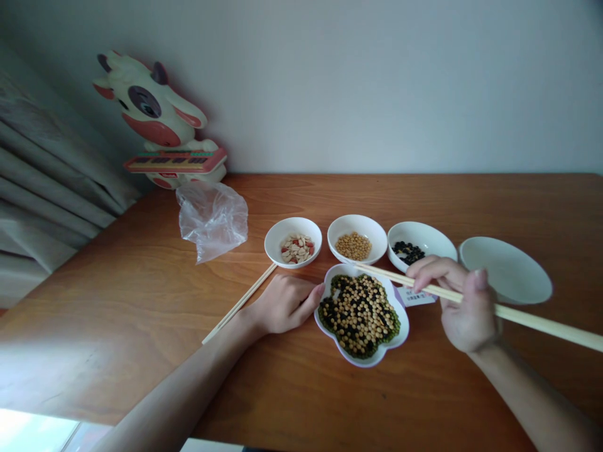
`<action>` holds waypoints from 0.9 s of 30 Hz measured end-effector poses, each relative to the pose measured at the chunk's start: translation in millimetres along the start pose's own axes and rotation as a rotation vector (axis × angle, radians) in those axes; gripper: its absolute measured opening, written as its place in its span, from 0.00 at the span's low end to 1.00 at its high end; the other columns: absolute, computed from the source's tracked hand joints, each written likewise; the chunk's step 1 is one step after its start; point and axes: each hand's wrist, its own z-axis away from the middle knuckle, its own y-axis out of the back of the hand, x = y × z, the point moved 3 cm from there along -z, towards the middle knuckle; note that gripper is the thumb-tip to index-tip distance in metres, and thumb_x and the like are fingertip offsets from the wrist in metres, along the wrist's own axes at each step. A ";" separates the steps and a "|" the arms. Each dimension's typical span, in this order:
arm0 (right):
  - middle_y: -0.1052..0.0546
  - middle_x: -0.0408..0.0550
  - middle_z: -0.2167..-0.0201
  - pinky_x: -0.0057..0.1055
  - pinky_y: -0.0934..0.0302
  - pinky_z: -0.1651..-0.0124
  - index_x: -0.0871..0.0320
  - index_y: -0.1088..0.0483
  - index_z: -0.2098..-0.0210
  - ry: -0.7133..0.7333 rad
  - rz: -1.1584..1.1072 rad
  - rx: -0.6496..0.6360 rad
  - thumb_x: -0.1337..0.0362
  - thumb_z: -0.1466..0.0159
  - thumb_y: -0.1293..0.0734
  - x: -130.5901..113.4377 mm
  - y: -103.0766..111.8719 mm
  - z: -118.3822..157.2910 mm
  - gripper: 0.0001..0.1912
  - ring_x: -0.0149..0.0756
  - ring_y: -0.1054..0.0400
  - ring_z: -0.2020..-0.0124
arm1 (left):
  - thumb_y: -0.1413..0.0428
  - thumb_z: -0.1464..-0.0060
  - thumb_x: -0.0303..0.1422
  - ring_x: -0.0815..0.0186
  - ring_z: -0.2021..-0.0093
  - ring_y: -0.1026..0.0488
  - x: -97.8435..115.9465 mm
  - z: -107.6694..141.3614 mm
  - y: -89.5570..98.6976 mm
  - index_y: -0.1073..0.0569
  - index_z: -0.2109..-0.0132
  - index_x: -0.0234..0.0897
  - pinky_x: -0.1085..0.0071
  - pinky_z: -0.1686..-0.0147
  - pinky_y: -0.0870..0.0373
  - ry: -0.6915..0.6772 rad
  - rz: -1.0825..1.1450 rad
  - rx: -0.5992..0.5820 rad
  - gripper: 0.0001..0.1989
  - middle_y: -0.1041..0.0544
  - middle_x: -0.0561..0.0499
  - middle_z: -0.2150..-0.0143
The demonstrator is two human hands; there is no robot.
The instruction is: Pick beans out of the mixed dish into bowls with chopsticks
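My right hand [464,304] grips a pair of wooden chopsticks [532,319], their tips close together by the far rim of a flower-shaped dish [402,336]. Nothing can be made out between the tips. Yellow beans [365,307], black beans and small green beans are mixed in that dish. Against the dish's left rim rests my left hand [289,303], thumb at the edge and other fingers curled. Behind the dish stand a bowl of yellow beans [354,246], a bowl of black beans [407,252] and a bowl of pale and reddish seeds [298,248].
Another white bowl [506,270] stands at the right. A second pair of chopsticks [235,307] lies beside my left forearm. Further back are a crumpled clear plastic bag [214,216] and a cow-shaped toy keyboard [172,162]. A printed card [417,295] lies by the dish.
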 end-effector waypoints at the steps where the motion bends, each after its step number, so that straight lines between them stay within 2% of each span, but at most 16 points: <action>1: 0.24 0.50 0.68 0.40 0.37 0.60 0.53 0.24 0.67 -0.018 0.002 -0.070 0.46 0.21 0.51 -0.1 -4.8 3.3 0.33 0.45 0.29 0.63 | 0.62 0.22 0.38 0.68 0.73 0.37 0.2 -0.2 0.2 0.38 0.70 0.37 0.68 0.66 0.42 0.004 0.002 -0.004 0.25 0.27 0.50 0.72; 4: 0.23 0.50 0.66 0.40 0.37 0.58 0.53 0.25 0.64 -0.069 0.046 -0.228 0.48 0.20 0.52 2.2 -18.8 12.6 0.31 0.44 0.28 0.61 | 0.63 0.22 0.39 0.69 0.73 0.37 1.5 -0.8 1.4 0.38 0.70 0.37 0.69 0.66 0.41 0.016 0.014 -0.015 0.25 0.27 0.50 0.72; 8: 0.24 0.49 0.66 0.39 0.39 0.59 0.54 0.28 0.63 -0.125 0.091 -0.315 0.46 0.21 0.52 3.9 -31.3 17.9 0.29 0.43 0.29 0.63 | 0.63 0.22 0.39 0.69 0.73 0.36 2.6 -1.0 2.2 0.38 0.70 0.37 0.69 0.66 0.40 0.024 0.022 -0.031 0.25 0.27 0.50 0.71; 15: 0.24 0.48 0.66 0.38 0.43 0.61 0.54 0.29 0.62 -0.105 0.200 -0.359 0.48 0.20 0.51 -1.0 -34.2 17.5 0.27 0.40 0.32 0.66 | 0.63 0.22 0.39 0.69 0.73 0.37 0.9 0.1 0.4 0.39 0.70 0.37 0.69 0.66 0.41 0.012 0.006 -0.011 0.25 0.27 0.51 0.72; 27: 0.23 0.49 0.66 0.40 0.37 0.55 0.54 0.27 0.62 -0.053 0.130 -0.316 0.53 0.20 0.49 3.1 -35.4 18.9 0.24 0.43 0.27 0.61 | 0.62 0.22 0.39 0.68 0.73 0.37 0.7 0.3 0.3 0.39 0.70 0.37 0.68 0.66 0.42 0.011 0.018 -0.008 0.25 0.27 0.50 0.71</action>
